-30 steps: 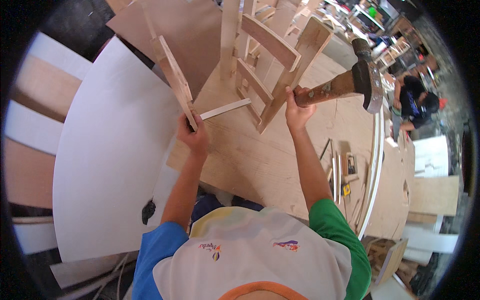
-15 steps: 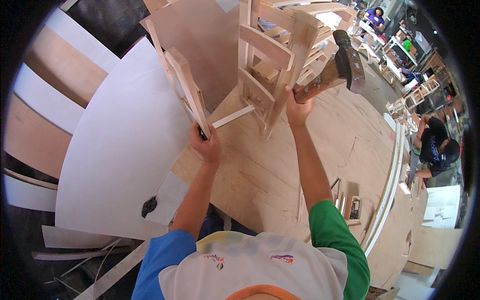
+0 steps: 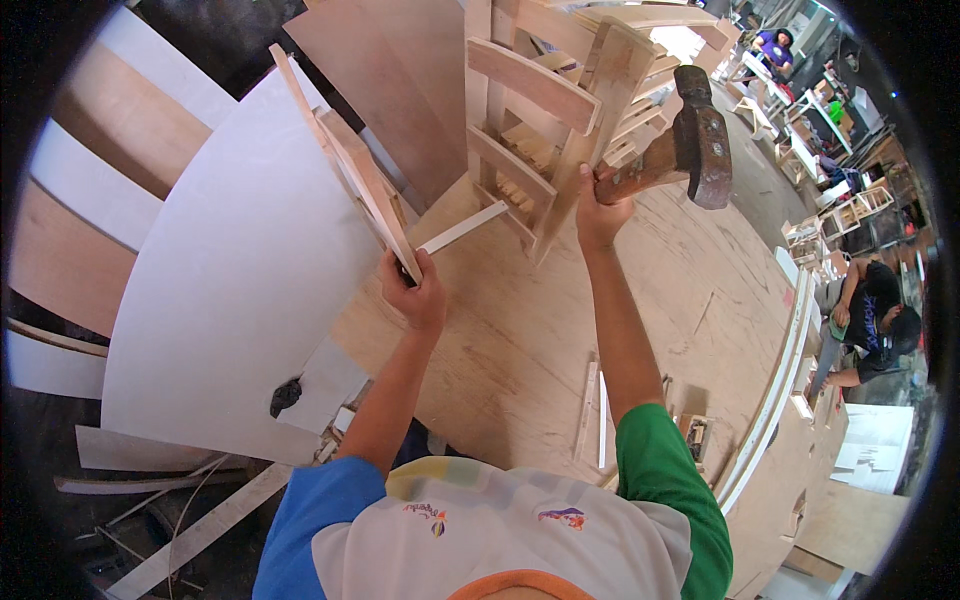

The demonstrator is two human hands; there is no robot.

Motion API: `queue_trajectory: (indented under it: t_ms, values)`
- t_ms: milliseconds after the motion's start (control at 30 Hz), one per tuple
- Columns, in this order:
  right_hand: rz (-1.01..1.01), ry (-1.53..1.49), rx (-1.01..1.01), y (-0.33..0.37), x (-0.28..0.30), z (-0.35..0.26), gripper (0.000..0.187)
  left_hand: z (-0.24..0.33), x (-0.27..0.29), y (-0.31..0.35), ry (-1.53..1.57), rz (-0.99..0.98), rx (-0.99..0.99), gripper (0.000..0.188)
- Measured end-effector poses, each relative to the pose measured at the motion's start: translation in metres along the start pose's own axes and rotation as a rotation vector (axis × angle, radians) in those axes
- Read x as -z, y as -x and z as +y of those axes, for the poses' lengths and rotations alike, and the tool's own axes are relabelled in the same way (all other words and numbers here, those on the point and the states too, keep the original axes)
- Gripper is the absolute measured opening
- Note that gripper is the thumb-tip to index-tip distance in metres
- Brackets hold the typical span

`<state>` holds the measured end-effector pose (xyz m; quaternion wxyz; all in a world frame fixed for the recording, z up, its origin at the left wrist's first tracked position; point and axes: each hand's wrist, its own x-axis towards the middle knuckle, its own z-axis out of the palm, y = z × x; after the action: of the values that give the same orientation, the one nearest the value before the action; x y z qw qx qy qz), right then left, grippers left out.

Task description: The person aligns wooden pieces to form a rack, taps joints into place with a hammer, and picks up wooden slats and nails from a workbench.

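My right hand (image 3: 605, 215) is wrapped round the wooden handle of a hammer (image 3: 700, 145), held up with its worn, rusty head at the far end. My left hand (image 3: 415, 290) grips the near end of a long, light wooden frame piece (image 3: 372, 190), tilted up and away to the left. A pale narrow strip (image 3: 465, 227) runs from near that piece toward a slatted wooden frame (image 3: 535, 85), which stands beyond and between my hands. Whether the strip is joined to either one I cannot tell.
A plywood worktop (image 3: 520, 330) lies beneath, with loose strips (image 3: 590, 410) and a small box (image 3: 697, 432) near my right arm. A large white panel (image 3: 230, 290) is at left. A co-worker (image 3: 870, 310) bends over work at right; another person (image 3: 775, 50) sits far off.
The wooden piece in my left hand has tipped further left. The hammer has shifted slightly and stays raised in my right hand. My view has moved a little.
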<state>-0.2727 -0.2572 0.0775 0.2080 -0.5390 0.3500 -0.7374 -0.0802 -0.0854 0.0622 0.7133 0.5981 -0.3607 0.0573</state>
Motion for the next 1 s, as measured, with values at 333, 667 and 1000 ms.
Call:
queue_trajectory:
  t_ms: [333,667,1000]
  values:
    - [0.072,0.179,0.072,0.004,0.002,-0.011,0.02,0.006,-0.007,0.024,0.076,-0.052,0.034,0.018]
    - [0.088,0.299,0.231,0.001,0.005,0.0,0.025,-0.005,-0.002,0.035,0.089,-0.075,0.108,0.023]
    - [0.079,0.23,0.248,0.004,0.006,0.018,0.023,-0.009,-0.002,0.039,0.105,-0.095,0.105,0.024]
